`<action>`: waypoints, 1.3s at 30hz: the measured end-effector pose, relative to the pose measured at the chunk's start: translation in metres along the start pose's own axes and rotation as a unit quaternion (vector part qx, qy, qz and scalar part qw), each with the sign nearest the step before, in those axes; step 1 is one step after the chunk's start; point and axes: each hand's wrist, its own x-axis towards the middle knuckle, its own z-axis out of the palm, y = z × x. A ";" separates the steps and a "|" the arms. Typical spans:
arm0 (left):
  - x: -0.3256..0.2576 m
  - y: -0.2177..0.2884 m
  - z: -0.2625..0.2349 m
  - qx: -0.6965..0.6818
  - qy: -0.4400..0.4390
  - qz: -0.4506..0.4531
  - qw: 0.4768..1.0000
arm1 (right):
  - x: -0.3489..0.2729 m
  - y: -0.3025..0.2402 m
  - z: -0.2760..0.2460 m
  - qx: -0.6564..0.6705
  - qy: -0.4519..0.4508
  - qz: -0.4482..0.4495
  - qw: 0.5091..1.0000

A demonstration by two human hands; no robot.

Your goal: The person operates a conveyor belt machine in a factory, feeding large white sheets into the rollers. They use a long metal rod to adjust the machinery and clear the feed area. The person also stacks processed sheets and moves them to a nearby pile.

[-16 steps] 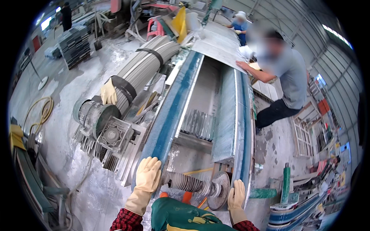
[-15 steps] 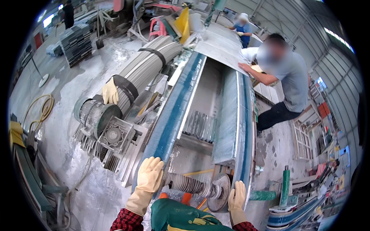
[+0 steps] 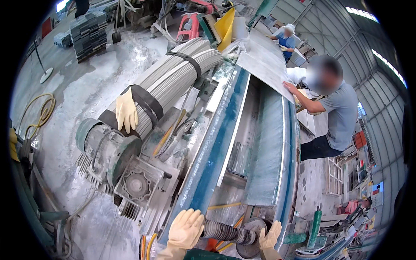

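My left hand point(image 3: 186, 229), in a cream rubber glove, lies with fingers outstretched on the near end of the left blue rail point(image 3: 203, 182). It holds nothing. My right hand point(image 3: 270, 235), gloved alike, rests with its fingers stretched out against the near end of the right blue rail point(image 3: 286, 173). Between my hands runs a ribbed roller shaft point(image 3: 227, 232) with a round disc point(image 3: 252, 240) at its right end. Beyond it, a grey-blue panel point(image 3: 266, 160) slopes inside the long frame, and several grey slats point(image 3: 237, 158) show partly behind the left rail.
Left of the frame stands a motor with a gearbox point(image 3: 136, 184). A loose cream glove point(image 3: 126, 112) hangs on a strapped bundle of long strips point(image 3: 173, 82). A co-worker point(image 3: 340, 112) touches the pale sheet point(image 3: 266, 65) at the far end; another person point(image 3: 286, 42) stands farther back.
My view has shifted, so my hands and the near rail ends sit lower in the picture. Both hands stay on the rails. The co-worker's hand is still on the sheet.
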 end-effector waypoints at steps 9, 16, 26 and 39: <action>-0.001 0.003 -0.013 -0.053 0.021 -0.005 0.998 | 0.010 -0.026 -0.032 -0.017 -0.057 -0.001 0.998; -0.004 -0.003 -0.011 -0.042 -0.014 0.000 0.999 | 0.014 -0.042 -0.037 -0.029 -0.096 0.063 0.993; -0.016 0.001 -0.006 -0.028 -0.029 0.011 0.999 | 0.015 -0.057 -0.050 -0.039 -0.088 0.068 0.993; -0.009 0.008 -0.004 0.066 -0.033 0.063 0.995 | -0.010 -0.051 -0.025 0.055 -0.016 0.104 0.993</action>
